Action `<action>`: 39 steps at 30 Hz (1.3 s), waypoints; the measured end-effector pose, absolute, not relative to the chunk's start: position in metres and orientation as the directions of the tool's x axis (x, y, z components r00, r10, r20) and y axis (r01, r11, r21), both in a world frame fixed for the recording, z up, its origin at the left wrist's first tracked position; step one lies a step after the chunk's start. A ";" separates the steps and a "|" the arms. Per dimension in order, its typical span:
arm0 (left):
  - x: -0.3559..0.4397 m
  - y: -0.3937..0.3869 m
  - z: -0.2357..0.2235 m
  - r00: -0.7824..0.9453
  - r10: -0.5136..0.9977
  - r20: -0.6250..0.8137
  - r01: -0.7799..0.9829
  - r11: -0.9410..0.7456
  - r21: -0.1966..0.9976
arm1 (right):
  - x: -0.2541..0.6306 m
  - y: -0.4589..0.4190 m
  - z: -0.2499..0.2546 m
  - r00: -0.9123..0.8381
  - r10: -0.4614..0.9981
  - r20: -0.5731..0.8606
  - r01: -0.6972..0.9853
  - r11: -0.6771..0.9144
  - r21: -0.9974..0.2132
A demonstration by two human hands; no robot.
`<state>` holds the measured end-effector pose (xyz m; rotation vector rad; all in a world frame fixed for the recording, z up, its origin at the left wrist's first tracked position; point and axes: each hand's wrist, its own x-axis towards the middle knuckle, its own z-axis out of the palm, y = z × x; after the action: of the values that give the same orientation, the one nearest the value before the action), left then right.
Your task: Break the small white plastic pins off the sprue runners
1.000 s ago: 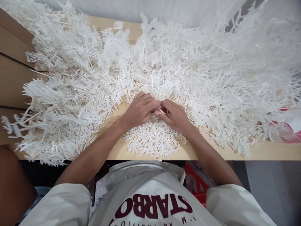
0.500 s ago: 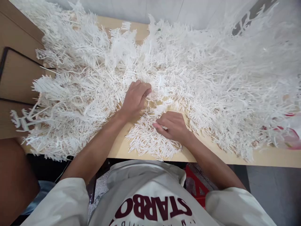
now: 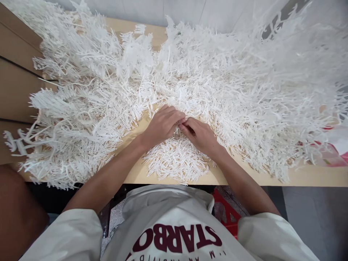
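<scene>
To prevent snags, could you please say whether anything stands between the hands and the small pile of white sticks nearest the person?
Nothing visible does; the left hand and right hand meet at the far edge of the small pile of white sticks.

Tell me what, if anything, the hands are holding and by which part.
It can't be told: the left hand and right hand meet, hiding anything pinched between them.

Tan worktop (image 3: 312, 175), bare along parts of front edge. Big heap of white stringy pieces (image 3: 217, 79) across most of it, left to right. Small pile of short white sticks (image 3: 176, 163) at mid front edge. Pink-and-clear plastic bag (image 3: 330, 156) toward right end.
</scene>
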<state>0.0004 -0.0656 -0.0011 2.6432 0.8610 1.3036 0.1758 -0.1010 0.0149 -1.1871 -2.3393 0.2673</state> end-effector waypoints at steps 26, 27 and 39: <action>-0.008 -0.060 0.006 0.081 0.820 0.567 0.437 -0.541 0.719 | 0.179 -0.105 0.015 -0.384 0.775 0.502 0.543 0.629 -0.556; -0.005 -0.063 0.006 0.126 0.789 0.601 0.446 -0.586 0.676 | 0.179 -0.104 0.016 -0.375 0.804 0.461 0.565 0.592 -0.574; 0.001 -0.071 0.003 0.438 0.585 0.683 0.370 -0.809 0.456 | 0.179 -0.100 0.012 -0.504 0.816 0.282 0.671 0.576 -0.466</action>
<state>0.0015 -0.0707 0.0031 2.4524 0.8310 1.3074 0.1787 -0.1001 0.0124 -1.1902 -2.3359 0.4098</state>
